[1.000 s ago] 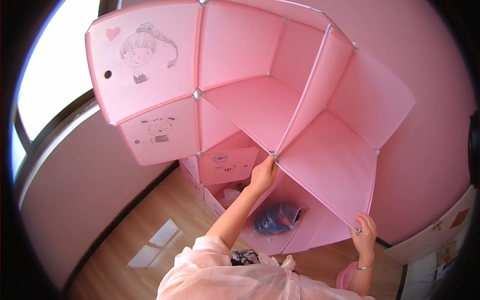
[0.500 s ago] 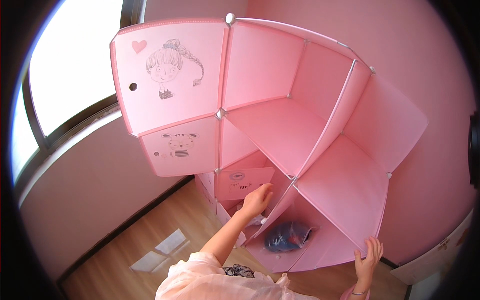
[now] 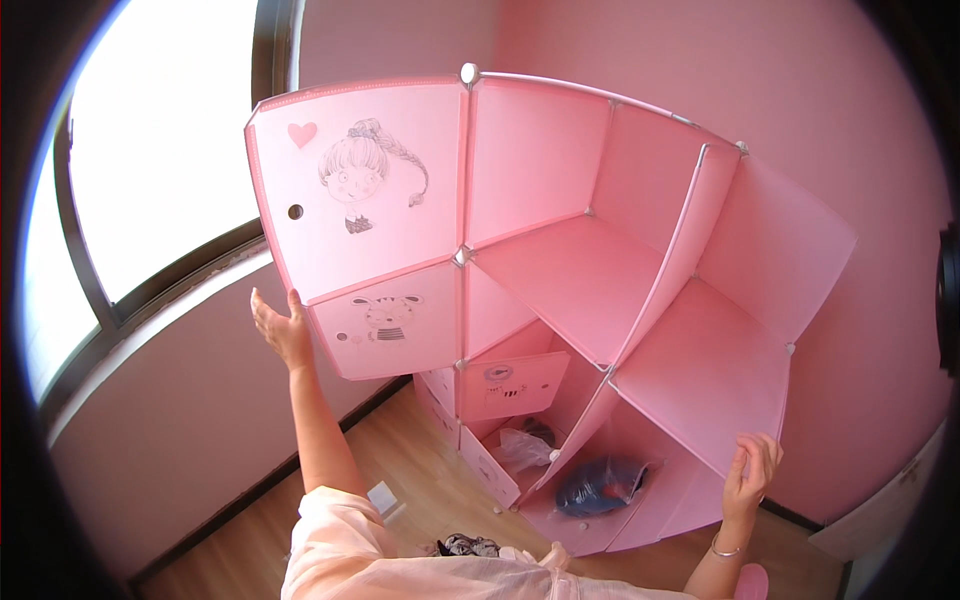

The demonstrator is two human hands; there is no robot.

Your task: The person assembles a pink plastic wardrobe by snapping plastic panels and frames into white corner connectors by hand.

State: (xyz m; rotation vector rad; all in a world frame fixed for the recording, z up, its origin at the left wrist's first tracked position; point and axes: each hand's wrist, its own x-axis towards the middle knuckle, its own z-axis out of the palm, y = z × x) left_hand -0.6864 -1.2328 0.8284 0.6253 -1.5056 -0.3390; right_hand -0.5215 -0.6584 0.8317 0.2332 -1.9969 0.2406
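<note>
A pink panel cabinet with metal-edged cubes stands in front of me. Its upper door (image 3: 370,190), with a drawn braided girl and a heart, is swung out to the left. Below it, a smaller-looking door (image 3: 390,318) with a striped animal is also swung out. My left hand (image 3: 282,328) is raised at the outer edge of these doors, fingers apart and nothing in it; whether it touches them I cannot tell. My right hand (image 3: 752,478) is at the front corner of the right-hand shelf (image 3: 705,370), fingers loosely bent, holding nothing visible.
A dark blue bundle in clear plastic (image 3: 600,486) lies in the bottom right compartment. A white plastic bag (image 3: 524,450) sits in the lower left one, beneath a partly opened door (image 3: 512,386). A window (image 3: 170,150) is at the left. Pink walls stand behind.
My left hand has moved from the lower middle door out left to the two upper doors' edge. My right hand has shifted slightly off the shelf corner. The view has tilted, moving the cabinet lower.
</note>
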